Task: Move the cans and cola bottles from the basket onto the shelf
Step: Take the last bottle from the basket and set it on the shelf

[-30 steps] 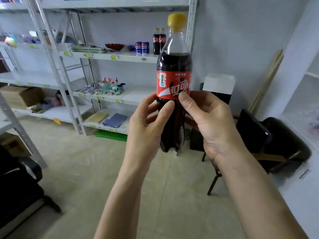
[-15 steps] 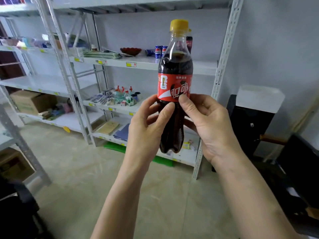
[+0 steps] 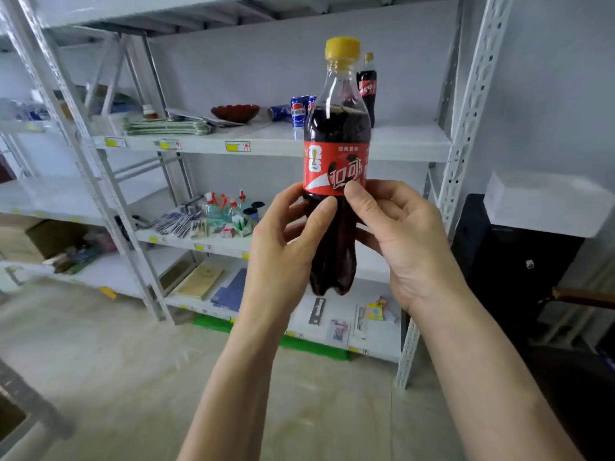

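Both hands hold one upright cola bottle (image 3: 336, 154) with a yellow cap and red label, in front of the white shelf (image 3: 409, 141). My left hand (image 3: 283, 251) grips its lower body from the left. My right hand (image 3: 399, 237) grips it from the right, thumb on the label's lower edge. On the shelf board behind stand another cola bottle (image 3: 367, 88) and blue cans (image 3: 298, 111), one of them lying on its side (image 3: 279, 112). No basket is in view.
A red bowl (image 3: 235, 112) and folded green cloths (image 3: 166, 126) sit on the same shelf board to the left. Lower boards carry spray bottles (image 3: 226, 211), booklets and papers. A white upright post (image 3: 466, 111) bounds the shelf on the right, beside a black cabinet (image 3: 509, 261).
The view has closed in on the shelf and swung right, so the shelf looks larger. The bottle stays upright in both hands with the same hold.
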